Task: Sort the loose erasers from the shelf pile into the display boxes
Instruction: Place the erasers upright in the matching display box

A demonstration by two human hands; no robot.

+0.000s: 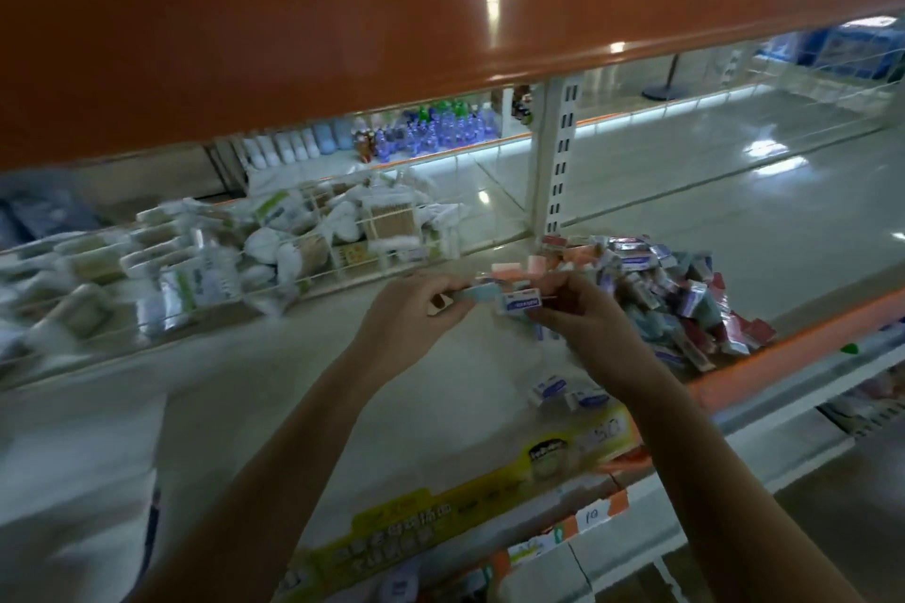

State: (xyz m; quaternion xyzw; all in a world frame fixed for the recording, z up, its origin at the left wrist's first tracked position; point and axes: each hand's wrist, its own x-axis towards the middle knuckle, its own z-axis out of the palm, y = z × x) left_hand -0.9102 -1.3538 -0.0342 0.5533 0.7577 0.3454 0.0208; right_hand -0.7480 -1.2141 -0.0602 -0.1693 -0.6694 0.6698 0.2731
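Sorting barely begun. Left hand (pixel 406 313) pinches a teal eraser (pixel 464 295); right hand (pixel 578 323) grips a white-sleeved eraser (pixel 520 301). Large pile (pixel 685 289) remains at three o'clock; display box (pixel 470 499) at six.

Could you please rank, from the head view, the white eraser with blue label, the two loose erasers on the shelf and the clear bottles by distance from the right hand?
1. White eraser with blue label, pinched in right hand.
2. Two loose erasers, just below the wrist.
3. Clear bottles, far behind.
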